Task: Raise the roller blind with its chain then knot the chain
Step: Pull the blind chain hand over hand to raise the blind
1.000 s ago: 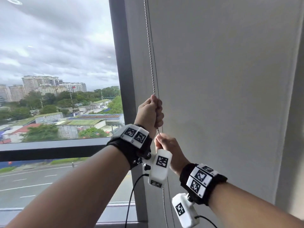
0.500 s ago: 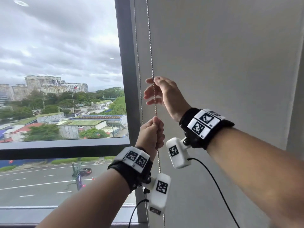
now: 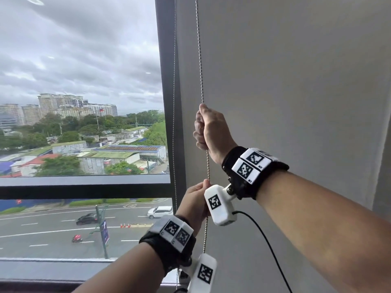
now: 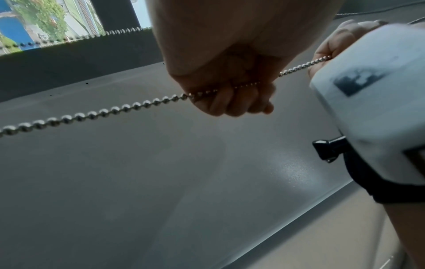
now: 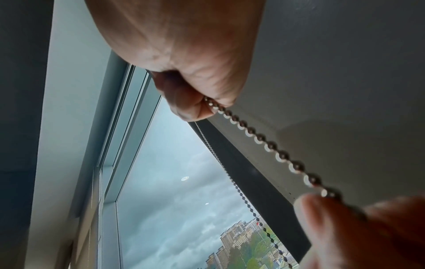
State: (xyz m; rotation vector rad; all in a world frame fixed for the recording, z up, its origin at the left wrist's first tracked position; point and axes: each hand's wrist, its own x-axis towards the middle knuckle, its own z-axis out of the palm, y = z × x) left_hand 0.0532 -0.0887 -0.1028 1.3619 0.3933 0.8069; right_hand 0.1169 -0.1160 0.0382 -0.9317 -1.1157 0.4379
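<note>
A metal bead chain (image 3: 200,66) hangs in front of the grey roller blind (image 3: 285,81). My right hand (image 3: 202,129) grips this near strand in a fist at mid height. Below it, my left hand (image 3: 198,197) holds the same strand, fingers curled round it. The left wrist view shows the left hand's fingers (image 4: 230,99) wrapped on the chain (image 4: 92,114). In the right wrist view the right hand (image 5: 195,103) clamps the chain (image 5: 264,140), with the left hand's fingertips (image 5: 326,218) below. The back strand (image 3: 174,81) hangs free by the window frame. The blind's bottom edge is out of view.
A dark vertical window frame (image 3: 166,92) stands just left of the chain. The uncovered pane (image 3: 84,102) on the left looks out on buildings and a road. A wall edge (image 3: 383,144) borders the blind on the right. A black cable (image 3: 264,240) trails from the right wrist camera.
My left hand has pulled the chain downward. My right hand, half a second ago with fingers loose around the strand above the left hand, now grips it.
</note>
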